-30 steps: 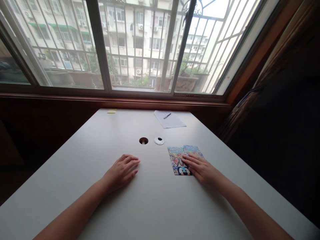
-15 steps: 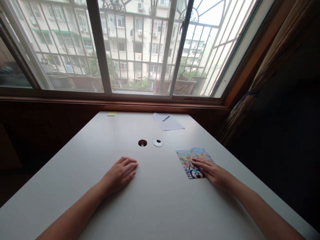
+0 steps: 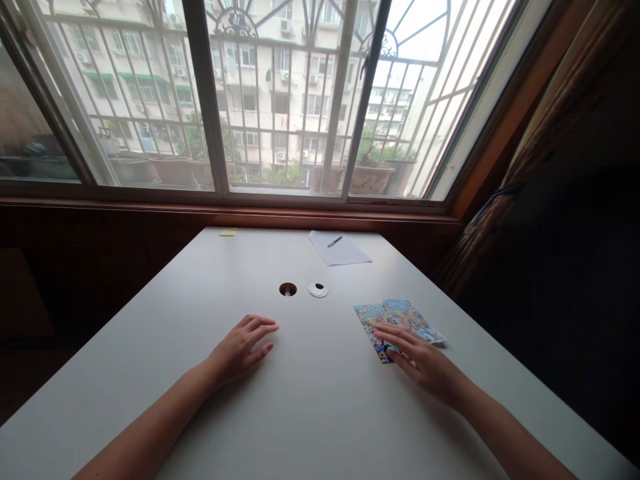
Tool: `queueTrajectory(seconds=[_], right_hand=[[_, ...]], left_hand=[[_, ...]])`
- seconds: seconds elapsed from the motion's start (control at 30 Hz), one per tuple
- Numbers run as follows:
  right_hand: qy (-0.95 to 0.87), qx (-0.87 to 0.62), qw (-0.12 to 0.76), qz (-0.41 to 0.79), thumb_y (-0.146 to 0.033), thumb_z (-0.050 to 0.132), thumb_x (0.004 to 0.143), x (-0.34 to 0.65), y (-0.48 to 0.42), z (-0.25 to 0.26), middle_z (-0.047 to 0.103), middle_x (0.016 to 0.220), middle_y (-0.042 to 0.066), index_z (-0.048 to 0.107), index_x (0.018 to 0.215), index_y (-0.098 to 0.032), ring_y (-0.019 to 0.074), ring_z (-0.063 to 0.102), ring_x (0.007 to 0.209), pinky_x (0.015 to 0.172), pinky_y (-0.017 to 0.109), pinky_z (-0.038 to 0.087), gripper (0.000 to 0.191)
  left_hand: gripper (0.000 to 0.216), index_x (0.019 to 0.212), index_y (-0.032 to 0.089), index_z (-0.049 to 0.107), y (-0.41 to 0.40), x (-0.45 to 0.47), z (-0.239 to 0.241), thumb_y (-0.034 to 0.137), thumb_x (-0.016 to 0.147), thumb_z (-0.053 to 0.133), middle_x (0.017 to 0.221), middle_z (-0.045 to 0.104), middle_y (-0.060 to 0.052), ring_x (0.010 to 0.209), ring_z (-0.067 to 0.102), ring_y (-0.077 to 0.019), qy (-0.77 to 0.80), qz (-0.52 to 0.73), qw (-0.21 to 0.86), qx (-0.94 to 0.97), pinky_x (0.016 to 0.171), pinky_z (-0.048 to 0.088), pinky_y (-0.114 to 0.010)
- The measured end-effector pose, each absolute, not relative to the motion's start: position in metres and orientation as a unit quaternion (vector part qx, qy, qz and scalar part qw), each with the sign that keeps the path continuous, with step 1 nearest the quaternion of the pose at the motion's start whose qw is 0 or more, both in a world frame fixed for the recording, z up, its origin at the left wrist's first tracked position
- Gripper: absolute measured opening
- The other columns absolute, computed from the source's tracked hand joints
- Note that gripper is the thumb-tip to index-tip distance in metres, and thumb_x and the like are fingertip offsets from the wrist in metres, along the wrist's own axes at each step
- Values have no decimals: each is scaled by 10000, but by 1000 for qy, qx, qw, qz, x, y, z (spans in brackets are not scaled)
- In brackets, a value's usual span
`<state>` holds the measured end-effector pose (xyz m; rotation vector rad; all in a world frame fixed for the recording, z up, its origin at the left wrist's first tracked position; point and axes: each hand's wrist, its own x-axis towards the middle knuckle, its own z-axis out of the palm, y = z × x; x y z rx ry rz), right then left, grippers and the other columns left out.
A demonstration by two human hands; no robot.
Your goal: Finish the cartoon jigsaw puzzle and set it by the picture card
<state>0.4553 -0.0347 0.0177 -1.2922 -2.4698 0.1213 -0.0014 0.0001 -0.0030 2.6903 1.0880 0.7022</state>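
Observation:
On the white table (image 3: 305, 387) my left hand (image 3: 245, 348) rests with its fingers slightly bent and apart, holding nothing. My right hand (image 3: 417, 360) is over two colourful printed cards or booklets, its fingers stretched out. One printed card (image 3: 367, 315) lies on the left, partly hidden beneath my fingers. The other printed card (image 3: 407, 312) sticks out behind and to the right of the hand. I cannot tell whether the fingertips press on the left card or hover just above it.
A round cable hole (image 3: 288, 289) and its white cover (image 3: 318, 289) are mid-table. Farther back lie paper sheets (image 3: 345, 252) with a pen (image 3: 335, 241) on top, and a yellow sticky note (image 3: 228, 233). Beyond are a barred window (image 3: 285, 120) and, at right, a curtain (image 3: 530, 147).
My right hand has shifted slightly left and down across the left card, showing more of the right one. My left thumb has parted a little from the fingers. The view has tilted slightly.

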Motion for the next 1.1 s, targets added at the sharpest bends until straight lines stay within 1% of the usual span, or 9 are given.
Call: queueTrajectory(seconds=[0.13, 0.23, 0.3, 0.37, 0.43, 0.57, 0.73, 0.9, 1.1], right_hand=[[-882, -443, 156, 45, -379, 502, 1009, 415, -51, 26, 468, 1539, 72, 454, 1496, -310, 282, 445, 1416, 1134, 509, 440, 494], [-890, -429, 143, 49, -468, 536, 986, 388, -59, 31, 401, 1580, 90, 359, 1550, -299, 297, 408, 1439, 1164, 530, 392, 614], [-897, -415, 138, 57, -514, 550, 969, 371, -64, 35, 373, 1594, 104, 330, 1565, -279, 303, 376, 1455, 1167, 521, 390, 677], [-904, -401, 135, 64, -553, 557, 953, 354, -67, 37, 347, 1606, 115, 299, 1580, -251, 309, 331, 1477, 1190, 524, 353, 742], [-910, -387, 127, 76, -599, 551, 939, 339, -69, 37, 314, 1621, 115, 251, 1596, -229, 306, 298, 1492, 1209, 520, 320, 811], [-924, -352, 109, 101, -675, 564, 893, 312, -72, 32, 265, 1642, 92, 222, 1604, -223, 312, 244, 1512, 1238, 527, 249, 910], [-931, -335, 78, 126, -688, 566, 879, 293, -72, 18, 193, 1657, 94, 189, 1611, -204, 338, 198, 1523, 1243, 565, 198, 955], [-933, -326, 70, 137, -740, 491, 891, 290, -68, 5, 161, 1657, 102, 171, 1612, -188, 348, 163, 1529, 1247, 583, 156, 963], [-936, -322, 62, 132, -719, 478, 910, 289, -65, 2, 100, 1660, 92, 111, 1615, -208, 353, 123, 1534, 1245, 597, 132, 945]], left_hand=[[465, 1453, 282, 470, -7, 0, 6, 368, 999, 518, 1416, 552, -87, 1300, 484, -270, 366, 192, 54, 909, 1097, 450, -481], [575, 1524, 299, 372, -19, 0, 22, 462, 993, 520, 1498, 491, -73, 1393, 414, -295, 368, 162, 37, 915, 1135, 418, -498], [663, 1564, 296, 295, -30, 1, 34, 525, 982, 516, 1560, 422, -67, 1444, 356, -317, 366, 143, 29, 919, 1161, 386, -520], [743, 1589, 286, 228, -42, 2, 43, 572, 967, 515, 1602, 356, -69, 1474, 308, -338, 362, 130, 24, 923, 1185, 342, -551], [805, 1603, 272, 179, -54, 5, 45, 611, 953, 513, 1621, 315, -80, 1489, 279, -353, 357, 123, 24, 926, 1199, 307, -575], [878, 1611, 272, 115, -70, 11, 33, 684, 930, 484, 1649, 237, -80, 1511, 224, -367, 365, 96, 38, 925, 1202, 271, -611], [956, 1614, 273, 56, -74, 13, 11, 758, 893, 456, 1660, 173, -77, 1517, 198, -376, 367, 76, 57, 925, 1204, 232, -639], [969, 1613, 275, 41, -74, 11, -1, 781, 885, 431, 1655, 165, -82, 1502, 229, -401, 357, 70, 54, 930, 1196, 209, -666], [980, 1610, 262, 2, -75, 12, -6, 787, 889, 407, 1656, 150, -81, 1503, 237, -385, 354, 70, 34, 932, 1226, 154, -628]])
